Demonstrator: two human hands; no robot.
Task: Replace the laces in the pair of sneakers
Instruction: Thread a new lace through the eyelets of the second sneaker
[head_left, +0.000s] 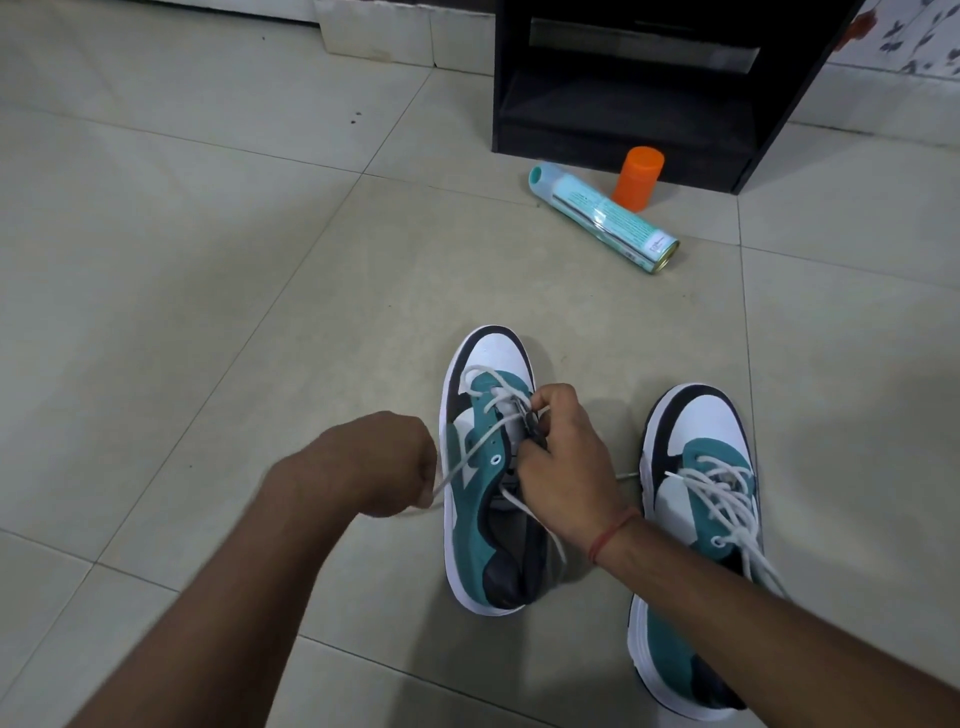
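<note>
Curled into a fist, the left hand (382, 462) pinched a strand of the white lace (470, 454) and held it out to the left of the left sneaker (475, 514), the strand running taut from the fist up to the eyelets near the toe. Just beside it, the right hand (563, 467) rested on the middle of that same sneaker, its fingers bent around the tongue and the upper edge of the eyelet row; a red thread bracelet (610, 535) circled its wrist. Another stretch of the lace trailed from under the right hand back along the shoe's opening toward the heel. That sneaker, teal, white and dark navy, stood on the pale floor tiles (208, 260) with its toe pointing away from the person and only its front eyelets threaded. Near it on the right stood the right sneaker (696, 525), fully laced with a loose white lace, partly crossed by the right forearm. Well apart, farther off, a teal spray can (605, 218) lay on its side, touching or almost touching an upright orange cap (638, 177), both just in front of a black cabinet (649, 88).
</note>
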